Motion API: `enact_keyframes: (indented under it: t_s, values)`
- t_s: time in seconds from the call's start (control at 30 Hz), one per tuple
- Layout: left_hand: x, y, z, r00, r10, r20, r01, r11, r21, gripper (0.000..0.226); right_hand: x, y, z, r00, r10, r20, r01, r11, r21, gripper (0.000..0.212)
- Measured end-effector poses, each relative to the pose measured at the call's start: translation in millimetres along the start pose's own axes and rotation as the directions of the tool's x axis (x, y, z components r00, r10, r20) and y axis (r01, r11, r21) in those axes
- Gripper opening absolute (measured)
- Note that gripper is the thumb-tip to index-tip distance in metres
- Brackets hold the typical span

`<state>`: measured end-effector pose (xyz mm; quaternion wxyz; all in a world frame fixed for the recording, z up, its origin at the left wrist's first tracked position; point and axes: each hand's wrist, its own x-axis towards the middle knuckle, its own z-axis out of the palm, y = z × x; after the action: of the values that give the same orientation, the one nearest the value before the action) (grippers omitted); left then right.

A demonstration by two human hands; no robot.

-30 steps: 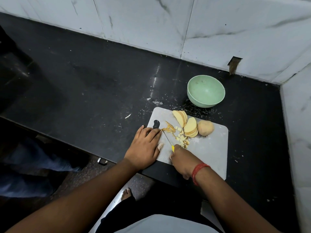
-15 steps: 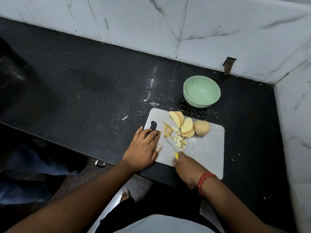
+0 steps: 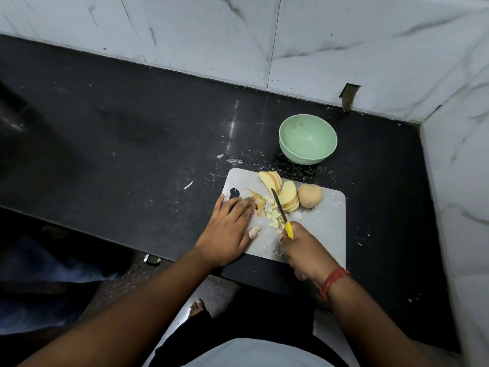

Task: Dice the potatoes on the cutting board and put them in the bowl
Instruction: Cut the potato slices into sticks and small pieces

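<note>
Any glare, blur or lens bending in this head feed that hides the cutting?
Head view: the knife and potato dice read sharp; a glare streak lies on the countertop, clear of the cutting board; wide-angle bending curves the wall tiles; the left edge is dark.

Non-task items only. You have a black stone countertop (image 3: pixel 132 133) across the frame from 9 to 3 o'clock, its surface speckled with pale crumbs, densest near centre. One white sliver (image 3: pixel 188 184) lies on it just left of centre. White marble-veined wall tiles (image 3: pixel 201 30) back the counter at 12 o'clock and turn the corner at 3 o'clock. A small rectangular notch (image 3: pixel 348 96) sits at the tile base toward 1 o'clock. At 7 o'clock you see a small metal fitting (image 3: pixel 152 259) under the counter edge. At 6 o'clock, a bare foot (image 3: pixel 196 306) on speckled floor.
</note>
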<state>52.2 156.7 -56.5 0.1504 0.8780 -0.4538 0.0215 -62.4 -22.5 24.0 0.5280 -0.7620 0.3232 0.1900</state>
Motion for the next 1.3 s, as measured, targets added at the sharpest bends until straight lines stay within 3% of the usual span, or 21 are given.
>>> enact_keyframes:
  t_s: [0.13, 0.23, 0.37, 0.6, 0.83, 0.93, 1.03, 1.3]
  values:
    - [10.2, -0.1, -3.1, 0.997, 0.004, 0.081, -0.004, 1.000, 0.003, 0.068, 1.6, 1.7, 0.6, 1.000, -0.003, -0.001, 0.003, 1.000, -0.004, 0.008]
    - [12.2, 2.1, -5.2, 0.997, 0.054, 0.053, -0.051, 0.997, -0.053, 0.062, -0.6, 0.9, 2.2, 1.000, -0.005, 0.006, 0.006, 1.000, -0.013, 0.008]
    - [17.0, 0.5, -8.3, 1.000, 0.014, -0.015, -0.016, 0.992, -0.128, 0.057, -1.1, -0.5, 2.9, 1.000, -0.020, 0.002, 0.020, 0.984, -0.175, 0.010]
    - [33.1, -29.3, -7.9, 0.995, 0.031, 0.094, -0.027, 0.999, -0.045, 0.056, -6.1, -9.1, 9.4, 0.998, -0.002, 0.070, 0.025, 0.942, -0.335, 0.015]
    - [27.1, -25.5, -4.2, 1.000, -0.010, 0.023, 0.011, 1.000, -0.027, 0.055, -7.9, -12.7, 21.4, 0.992, 0.027, 0.121, 0.023, 0.920, -0.392, 0.016]
    - [24.8, -24.3, -4.1, 1.000, -0.009, -0.002, 0.008, 1.000, -0.016, 0.053, -3.3, -12.4, 25.3, 0.996, 0.044, 0.079, -0.008, 0.915, -0.404, 0.012]
    - [20.6, -27.0, -2.0, 0.999, 0.030, -0.031, -0.029, 0.999, 0.019, 0.050, -2.6, -11.4, 26.6, 0.999, 0.045, 0.014, -0.036, 0.916, -0.400, 0.025]
    - [7.3, -26.5, 0.1, 0.995, 0.050, -0.089, -0.049, 0.999, 0.017, 0.045, -1.1, -10.8, 31.4, 1.000, 0.017, -0.023, -0.024, 0.929, -0.370, 0.028]
